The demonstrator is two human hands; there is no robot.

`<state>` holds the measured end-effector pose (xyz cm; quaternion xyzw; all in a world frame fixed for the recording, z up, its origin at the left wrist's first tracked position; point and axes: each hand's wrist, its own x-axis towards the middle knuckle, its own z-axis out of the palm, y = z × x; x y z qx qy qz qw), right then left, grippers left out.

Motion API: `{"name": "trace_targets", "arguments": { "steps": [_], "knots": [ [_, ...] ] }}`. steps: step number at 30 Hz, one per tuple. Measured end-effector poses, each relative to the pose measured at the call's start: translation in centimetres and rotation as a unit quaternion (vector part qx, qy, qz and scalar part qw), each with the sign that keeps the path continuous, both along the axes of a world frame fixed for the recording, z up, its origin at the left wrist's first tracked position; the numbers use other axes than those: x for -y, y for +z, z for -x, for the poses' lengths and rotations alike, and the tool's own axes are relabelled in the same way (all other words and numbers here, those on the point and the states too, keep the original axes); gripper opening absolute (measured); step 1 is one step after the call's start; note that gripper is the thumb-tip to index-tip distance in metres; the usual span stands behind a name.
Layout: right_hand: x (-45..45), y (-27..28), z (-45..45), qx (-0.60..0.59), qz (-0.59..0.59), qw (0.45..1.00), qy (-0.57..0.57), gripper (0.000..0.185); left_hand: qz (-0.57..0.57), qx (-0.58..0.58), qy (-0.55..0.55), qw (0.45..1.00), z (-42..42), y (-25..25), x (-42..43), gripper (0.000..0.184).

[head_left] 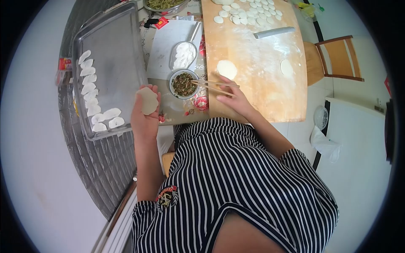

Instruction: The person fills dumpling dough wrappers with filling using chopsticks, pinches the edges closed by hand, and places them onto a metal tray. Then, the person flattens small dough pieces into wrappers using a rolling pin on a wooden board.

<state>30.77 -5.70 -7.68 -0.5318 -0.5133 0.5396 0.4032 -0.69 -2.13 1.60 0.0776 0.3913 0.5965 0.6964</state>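
On the palm of my left hand (144, 120) lies a round dumpling wrapper (148, 101), with the fingers curled up around its edge. My right hand (236, 100) grips a pair of chopsticks (215, 85), whose tips reach into a bowl of chopped filling (184, 85). Just beyond the right fingers, another flat wrapper (227, 69) rests on the floured wooden board (253, 101). To the left of my left hand stands a large metal tray (114, 55), where several folded dumplings (90, 88) line the left side and near corner.
Behind the filling bowl sits a dish of flour (184, 55). The board also carries a rolling pin (274, 32), many small dough pieces (253, 12) and a wrapper (287, 67) near its right edge. A bowl of green food (165, 4) is at the back; a wooden chair (337, 57) stands right.
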Motion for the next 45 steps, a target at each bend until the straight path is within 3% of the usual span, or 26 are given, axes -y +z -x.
{"name": "trace_targets", "arguments": {
  "steps": [2,4,6,11,13,16,29,45],
  "knots": [
    [-2.5,0.3,1.5,-0.042,-0.018,0.999,-0.013,0.046,0.026,-0.02,0.006,0.999,-0.3,-0.5,0.7,0.037],
    [-4.7,1.6,1.8,0.083,-0.049,0.991,0.098,0.025,0.052,-0.037,0.008,0.998,-0.5,-0.8,1.1,0.039],
    [-5.4,4.3,1.7,0.085,-0.012,0.992,0.091,0.02,0.07,-0.033,0.025,0.997,-0.4,-1.0,1.5,0.038],
    [-5.6,6.7,0.0,0.081,0.066,0.993,0.06,0.024,0.083,-0.043,0.041,0.995,0.5,-1.9,2.4,0.038],
    [-5.5,5.8,0.0,-0.109,0.092,0.99,-0.02,0.029,0.087,-0.049,0.036,0.994,0.8,-2.3,2.6,0.038],
    [-5.6,5.4,0.7,-0.206,0.111,0.971,-0.045,0.034,0.091,-0.029,0.023,0.995,1.1,-2.6,2.6,0.036],
    [-7.0,0.4,0.7,-0.157,0.131,0.979,-0.007,0.039,0.122,-0.058,0.017,0.991,0.5,-2.6,2.0,0.035],
    [-7.3,-0.3,2.4,-0.165,0.113,0.975,-0.099,0.028,0.133,-0.06,0.022,0.989,0.7,-3.0,1.8,0.036]
  ]
}}
